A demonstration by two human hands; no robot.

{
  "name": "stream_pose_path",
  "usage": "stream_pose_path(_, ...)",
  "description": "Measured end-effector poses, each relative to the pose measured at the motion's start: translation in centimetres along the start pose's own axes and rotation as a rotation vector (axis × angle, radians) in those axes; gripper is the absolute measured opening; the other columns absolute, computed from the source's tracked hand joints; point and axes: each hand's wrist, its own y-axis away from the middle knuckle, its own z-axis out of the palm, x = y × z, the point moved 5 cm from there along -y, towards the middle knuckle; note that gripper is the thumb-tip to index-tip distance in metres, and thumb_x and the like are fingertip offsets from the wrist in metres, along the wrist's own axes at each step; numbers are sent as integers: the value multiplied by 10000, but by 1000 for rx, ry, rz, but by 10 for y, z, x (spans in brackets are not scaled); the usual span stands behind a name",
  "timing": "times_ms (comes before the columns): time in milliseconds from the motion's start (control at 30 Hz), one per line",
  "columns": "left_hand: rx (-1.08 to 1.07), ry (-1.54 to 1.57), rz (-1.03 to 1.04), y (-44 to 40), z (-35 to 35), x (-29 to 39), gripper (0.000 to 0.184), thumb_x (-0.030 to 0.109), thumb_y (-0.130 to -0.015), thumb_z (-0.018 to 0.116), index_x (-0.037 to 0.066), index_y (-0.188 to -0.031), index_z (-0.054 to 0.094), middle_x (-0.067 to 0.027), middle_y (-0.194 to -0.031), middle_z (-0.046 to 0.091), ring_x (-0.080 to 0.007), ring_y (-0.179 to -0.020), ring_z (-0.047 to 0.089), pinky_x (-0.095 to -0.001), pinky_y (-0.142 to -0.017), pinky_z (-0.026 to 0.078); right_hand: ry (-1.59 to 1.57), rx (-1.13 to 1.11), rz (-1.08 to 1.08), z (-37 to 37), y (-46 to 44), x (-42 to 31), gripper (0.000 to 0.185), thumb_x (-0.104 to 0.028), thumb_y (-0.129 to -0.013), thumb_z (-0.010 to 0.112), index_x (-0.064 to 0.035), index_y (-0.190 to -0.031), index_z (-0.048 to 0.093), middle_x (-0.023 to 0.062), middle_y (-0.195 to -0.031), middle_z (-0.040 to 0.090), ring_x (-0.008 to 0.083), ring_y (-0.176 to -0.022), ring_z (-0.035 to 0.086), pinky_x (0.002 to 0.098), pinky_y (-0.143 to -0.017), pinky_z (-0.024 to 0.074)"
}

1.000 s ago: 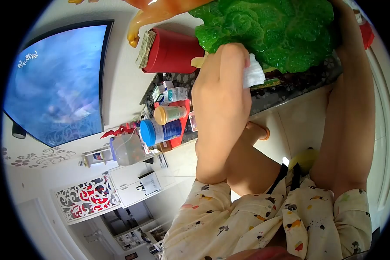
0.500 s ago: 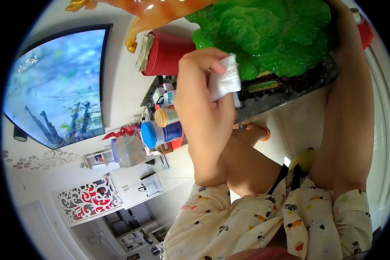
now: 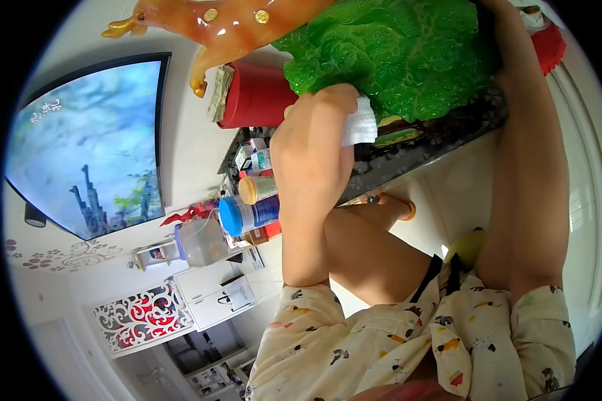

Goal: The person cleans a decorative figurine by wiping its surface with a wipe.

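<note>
My left hand point(image 3: 314, 144) is closed around a folded white wipe point(image 3: 361, 123) with a ribbed texture. It is at the lower edge of a glossy green cabbage-leaf ornament point(image 3: 408, 57); whether the wipe touches the leaves I cannot tell. An orange animal-like figure point(image 3: 237, 30) with gold coins and gold-coloured tips adjoins the ornament at the upper left. My right arm stretches up along the ornament's right side, and only the start of my right hand point(image 3: 498, 8) shows at the top edge, its fingers hidden.
Beside my left hand, a red cylinder point(image 3: 254, 97), a blue-lidded tub point(image 3: 247, 215), a yellow-lidded jar point(image 3: 255, 190) and a clear plastic container point(image 3: 204, 242) stand along the black patterned tabletop point(image 3: 421, 150). A television point(image 3: 100, 140) is on the wall.
My left hand has turned so its back faces me and has moved nearer the ornament's lower edge, still with the wipe. The view has shifted slightly, showing more of the orange figure.
</note>
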Motion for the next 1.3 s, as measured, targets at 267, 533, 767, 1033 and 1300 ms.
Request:
stream_pose_path(267, 61, 65, -23, 3, 0, -1, 377, -49, -619, 699, 37, -980, 633, -92, -980, 688, -302, -768, 604, -386, -665, 493, 12, 238, 199, 8, -8, -9, 283, -283, -775, 665, -60, -948, 678, 84, -855, 704, 210, -735, 680, 306, -703, 560)
stream_pose_path(533, 14, -44, 131, -9, -14, 5, 275, 12, -618, 695, 41, -889, 658, -68, -967, 674, -250, -721, 567, -339, -580, 454, -50, 120, 14, -3, -13, 6, 248, -260, -791, 658, -62, -938, 684, 66, -814, 694, 197, -708, 672, 297, -674, 553)
stream_pose_path(767, -100, -21, 31, -13, -6, -1, 336, -32, -589, 666, 52, -906, 590, -64, -925, 658, -289, -720, 573, -385, -614, 468, -108, 63, 18, 4, 0, 1, 301, -279, -788, 664, -38, -968, 689, 83, -857, 704, 204, -735, 682, 304, -695, 559)
stream_pose_path(1033, -134, -39, -78, -12, -5, 2, 387, -93, -585, 595, 57, -941, 567, -100, -863, 624, -343, -722, 585, -430, -625, 463, -90, 5, 32, 5, 4, -1, 304, -279, -779, 667, -33, -957, 691, 93, -851, 708, 206, -735, 686, 306, -694, 562)
stream_pose_path(1300, -92, -76, -212, -7, -6, 13, 404, -158, -622, 523, 42, -969, 576, -155, -889, 626, -397, -765, 613, -458, -651, 487, -7, 235, 173, 6, -4, -3, 263, -275, -767, 678, -57, -914, 690, 77, -811, 700, 198, -683, 670, 299, -654, 556)
